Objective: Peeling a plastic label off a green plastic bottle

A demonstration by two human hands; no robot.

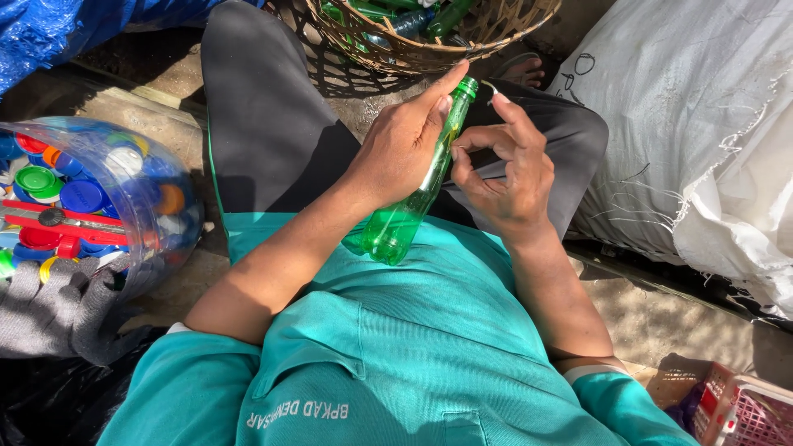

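The left hand (405,144) is gripping a green bottle (413,194) below the basket (372,45). The right hand (504,169) is pinching at its neck ring; removing the ring calls for firm pull.

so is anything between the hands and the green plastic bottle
Nothing visible. The left hand is wrapped around the green plastic bottle, forefinger along its neck, and the right hand is right at the neck, fingers curled beside it.
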